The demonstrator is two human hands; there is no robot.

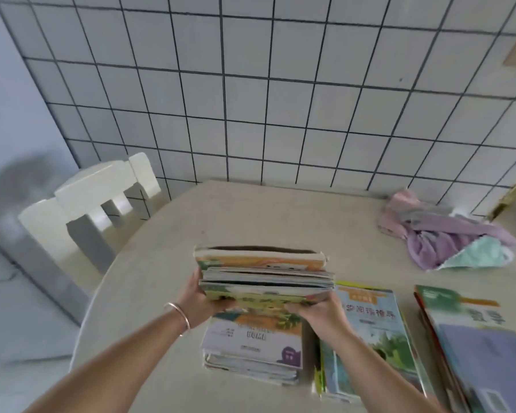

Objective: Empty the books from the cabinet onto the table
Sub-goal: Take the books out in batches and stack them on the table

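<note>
Both my hands hold a thick stack of books (262,274) level above the beige round table (167,263). My left hand (201,299) grips the stack's left near corner, and my right hand (319,311) grips its right near corner. Directly below lies a pile of books (253,347) with a white and purple cover on top. A second pile (370,338) with a green and yellow cover lies to the right, and a third pile (474,347) sits at the right edge. The cabinet is out of view.
A bundle of pink, purple and mint cloth (447,236) lies at the table's far right. A white plastic chair (93,213) stands at the table's left. A tiled wall (280,99) runs behind the table.
</note>
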